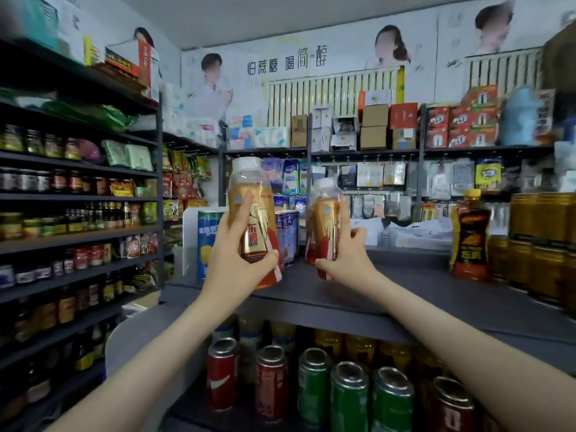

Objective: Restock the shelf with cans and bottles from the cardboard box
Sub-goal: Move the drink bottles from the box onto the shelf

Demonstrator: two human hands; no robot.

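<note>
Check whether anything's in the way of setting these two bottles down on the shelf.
Nothing visible does. The left bottle and right bottle, held by the left hand and right hand, are over bare shelf. Blue cans stand just behind the left one; a dark bottle stands far right.

Showing only two forearms and two hands, the left hand and right hand both bare and slim-fingered; left forearm and right forearm running uncovered (bare right down to the view's lower edge), smooth and slender, nails blurring beyond telling.
</note>
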